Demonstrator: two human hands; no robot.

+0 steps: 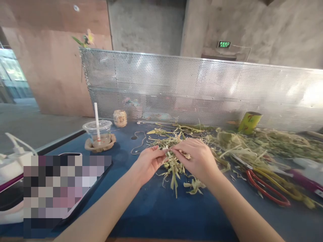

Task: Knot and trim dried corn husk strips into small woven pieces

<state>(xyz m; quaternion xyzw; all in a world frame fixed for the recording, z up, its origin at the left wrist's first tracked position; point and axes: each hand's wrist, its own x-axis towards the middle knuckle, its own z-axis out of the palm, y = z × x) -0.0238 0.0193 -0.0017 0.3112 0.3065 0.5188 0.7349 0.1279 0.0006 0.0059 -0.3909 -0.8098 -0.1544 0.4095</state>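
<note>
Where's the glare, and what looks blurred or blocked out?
Head view: white glare on the perforated metal panel, strongest at the far right; head view: the dried plants at right look smeared; head view: pixel blocks hide a patch at lower left.

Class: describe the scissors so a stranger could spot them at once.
On the blue table, look right of the right hand. Beside dried plants lie the scissors, blades pointing away; their bright red handle sets them apart from those pale plants.

Left hand point(150, 163), right hand point(199, 156), fingertips point(176, 148) close together
</note>
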